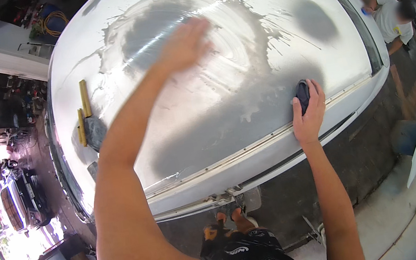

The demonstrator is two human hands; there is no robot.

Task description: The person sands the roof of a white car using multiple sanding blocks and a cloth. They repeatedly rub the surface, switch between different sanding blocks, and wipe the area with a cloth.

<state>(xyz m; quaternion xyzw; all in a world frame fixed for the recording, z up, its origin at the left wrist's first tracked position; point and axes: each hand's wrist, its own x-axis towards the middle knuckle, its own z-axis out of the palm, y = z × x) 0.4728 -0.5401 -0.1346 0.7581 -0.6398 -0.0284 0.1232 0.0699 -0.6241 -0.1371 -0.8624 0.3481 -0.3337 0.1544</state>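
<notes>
A white car roof [161,102] with grey primer patches lies in front of me, wet in a wide ring with milky streaks. Over the middle of that wet area is my left hand [188,45], smeared by motion. Its fingers are blurred, and whether anything is under the palm cannot be made out. At the roof's near right edge, my right hand [312,112] is closed around a dark, soft-looking pad [303,96], resting on a grey patch.
Two yellowish bars [85,98] and a dark grey piece [94,132] lie at the roof's left edge. A trim channel [253,150] runs along the near side. A co-worker in a white shirt [392,19] is beyond the right side. A parked vehicle [22,198] stands far left.
</notes>
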